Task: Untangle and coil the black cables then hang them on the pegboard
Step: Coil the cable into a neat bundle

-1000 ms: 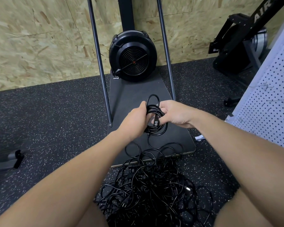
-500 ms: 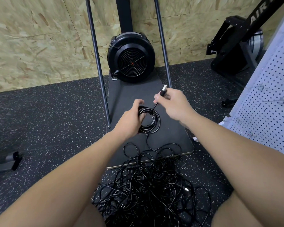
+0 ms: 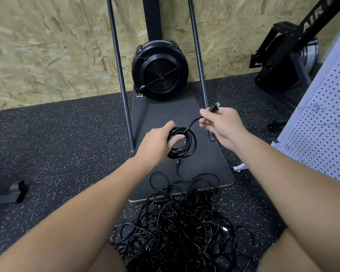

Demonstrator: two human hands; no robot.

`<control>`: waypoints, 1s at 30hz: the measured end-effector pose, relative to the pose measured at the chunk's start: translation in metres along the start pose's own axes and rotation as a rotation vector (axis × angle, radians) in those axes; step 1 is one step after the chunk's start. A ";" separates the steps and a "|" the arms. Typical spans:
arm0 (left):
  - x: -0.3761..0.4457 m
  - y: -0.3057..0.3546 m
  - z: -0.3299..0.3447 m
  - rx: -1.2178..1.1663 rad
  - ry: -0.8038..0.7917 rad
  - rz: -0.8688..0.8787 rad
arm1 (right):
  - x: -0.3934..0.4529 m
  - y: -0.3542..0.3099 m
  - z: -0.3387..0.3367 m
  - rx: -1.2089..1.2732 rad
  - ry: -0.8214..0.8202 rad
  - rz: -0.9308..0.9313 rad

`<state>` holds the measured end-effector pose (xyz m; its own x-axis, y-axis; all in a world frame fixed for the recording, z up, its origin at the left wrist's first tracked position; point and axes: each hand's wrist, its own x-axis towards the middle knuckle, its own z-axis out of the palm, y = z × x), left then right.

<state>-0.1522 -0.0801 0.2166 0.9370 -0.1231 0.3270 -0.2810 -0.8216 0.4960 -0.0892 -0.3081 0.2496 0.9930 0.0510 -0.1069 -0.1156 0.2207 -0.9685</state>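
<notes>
While the left hand (image 3: 157, 142) grips a neat coil of black cable (image 3: 185, 143), fingers curled through its middle and thumb over the top, the right hand (image 3: 221, 124) pinches the free end of that same cable just behind its plug (image 3: 214, 107), whose prongs point up and away. A short stretch of cord runs taut between the plug and the coil. Both hands hover above the dark platform (image 3: 161, 116) of a fan-wheel exercise machine (image 3: 160, 72), which stands against a chipboard wall (image 3: 47, 46) between two slanted metal poles. Below the coil, a loose connector end lies on the platform, trailing back into a big tangled heap of black cables (image 3: 177, 228) on the speckled rubber floor (image 3: 57, 134), close to the person's knees. The white pegboard (image 3: 326, 122) stands at the right edge, well apart from the coil, with another black machine behind it.
</notes>
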 end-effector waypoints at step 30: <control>0.000 0.015 -0.006 -0.277 -0.141 0.103 | -0.004 0.015 0.005 -0.291 -0.270 0.102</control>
<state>-0.1576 -0.0891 0.2292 0.9149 -0.2891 0.2818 -0.4033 -0.6209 0.6722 -0.0948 -0.3003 0.2364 0.9297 0.3211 -0.1804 -0.1627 -0.0812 -0.9833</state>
